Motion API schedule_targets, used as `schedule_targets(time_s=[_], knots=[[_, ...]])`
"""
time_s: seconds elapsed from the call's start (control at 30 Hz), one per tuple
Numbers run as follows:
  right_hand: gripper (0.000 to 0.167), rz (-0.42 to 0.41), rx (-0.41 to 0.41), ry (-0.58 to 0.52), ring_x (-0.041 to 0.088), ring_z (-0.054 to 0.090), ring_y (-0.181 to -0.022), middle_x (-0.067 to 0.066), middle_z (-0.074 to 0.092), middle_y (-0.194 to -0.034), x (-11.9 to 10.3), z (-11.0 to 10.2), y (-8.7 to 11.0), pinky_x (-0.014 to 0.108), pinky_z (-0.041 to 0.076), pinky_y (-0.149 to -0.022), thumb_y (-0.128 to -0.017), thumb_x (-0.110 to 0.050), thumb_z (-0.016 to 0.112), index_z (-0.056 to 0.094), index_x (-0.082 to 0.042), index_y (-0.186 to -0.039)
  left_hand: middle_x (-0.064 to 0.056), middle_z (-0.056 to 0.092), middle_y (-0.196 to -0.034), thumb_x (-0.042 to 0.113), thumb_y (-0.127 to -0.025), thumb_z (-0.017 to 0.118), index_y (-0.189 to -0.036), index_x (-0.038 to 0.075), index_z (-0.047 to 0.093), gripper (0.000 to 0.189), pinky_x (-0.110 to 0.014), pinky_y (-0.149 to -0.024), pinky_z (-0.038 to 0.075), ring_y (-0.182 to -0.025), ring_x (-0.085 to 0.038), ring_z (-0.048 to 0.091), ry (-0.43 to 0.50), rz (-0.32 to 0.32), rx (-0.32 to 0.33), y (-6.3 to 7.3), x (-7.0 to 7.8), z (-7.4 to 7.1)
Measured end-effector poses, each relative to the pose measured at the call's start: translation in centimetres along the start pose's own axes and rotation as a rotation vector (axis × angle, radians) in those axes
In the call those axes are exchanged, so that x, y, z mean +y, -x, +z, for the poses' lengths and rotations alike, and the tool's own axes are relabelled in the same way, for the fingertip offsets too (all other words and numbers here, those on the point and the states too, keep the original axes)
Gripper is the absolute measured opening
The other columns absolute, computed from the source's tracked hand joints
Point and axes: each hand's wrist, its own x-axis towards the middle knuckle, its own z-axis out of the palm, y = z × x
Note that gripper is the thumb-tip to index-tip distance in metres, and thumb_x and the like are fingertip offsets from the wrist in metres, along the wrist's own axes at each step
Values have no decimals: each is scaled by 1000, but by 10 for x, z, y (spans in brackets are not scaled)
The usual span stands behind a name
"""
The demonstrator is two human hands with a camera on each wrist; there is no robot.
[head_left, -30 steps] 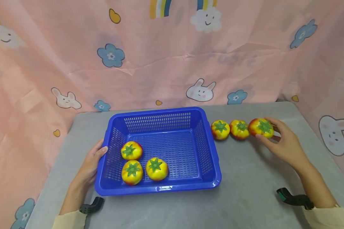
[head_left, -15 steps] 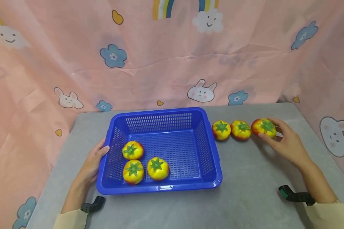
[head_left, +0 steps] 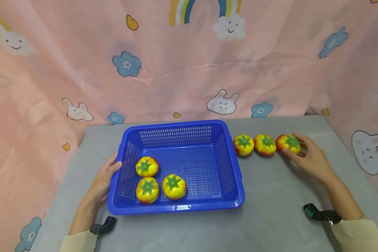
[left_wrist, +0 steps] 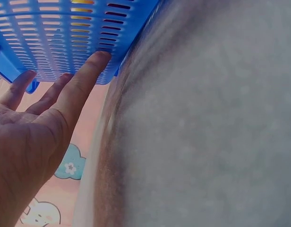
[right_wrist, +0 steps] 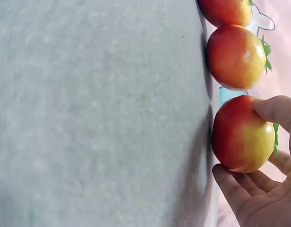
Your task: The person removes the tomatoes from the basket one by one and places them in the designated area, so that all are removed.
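A blue plastic basket [head_left: 176, 208] with slotted walls stands on the grey table. Inside its left part lie three yellow-red tomatoes with green star-shaped tops, among them a front-left tomato [head_left: 147, 191]. My left hand [head_left: 102, 180] holds the basket's left side, thumb at the rim and the other fingers against the outer wall [left_wrist: 55, 42]. To the right of the basket, my right hand [head_left: 312, 157] holds a tomato [right_wrist: 242, 137] between thumb and fingers, close to the tabletop. It is the rightmost in a row with a middle tomato [head_left: 265, 145] and a left tomato [head_left: 243, 145].
The grey table [head_left: 271, 210] extends in front of the basket and to its right. A pink printed curtain [head_left: 173, 70] hangs right behind the table and along its sides. A black strap device [head_left: 321, 212] sits at the right wrist, and a similar black device [head_left: 104, 225] at the left.
My right hand has moved its tomato slightly right, a little apart from the middle one, then lowered it toward the table. My left hand stays on the basket; the head view has shifted slightly.
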Motion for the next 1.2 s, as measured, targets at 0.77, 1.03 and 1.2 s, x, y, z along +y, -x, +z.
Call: schedule_targets(time_s=[0.77,1.03,1.2], knots=[[81,23,-1,19,67,50,-125,47,39,-151,-4,6,-3,81,45,-101,-105,-39,64,26,6,-162,10,68,-134,22,-116,36,-169,7,15,59,-35,-90,67,-111,-11,75,-46,16,-17,0,0,0],[84,36,-6,24,67,47,-127,48,35,-153,-5,7,-4,82,44,-102,-106,-42,61,23,7,-163,12,67,-135,25,-116,36,-169,5,13,61,-34,-91,66,-114,-10,74,-53,2,-1,0,-1,0],[85,59,-9,15,68,46,-129,48,33,-155,-6,7,-5,81,43,-103,-108,-44,58,19,7,-164,11,68,-133,26,-116,35,-168,4,12,61,-34,-92,66,-113,-11,74,-36,-4,-8,0,-2,1]])
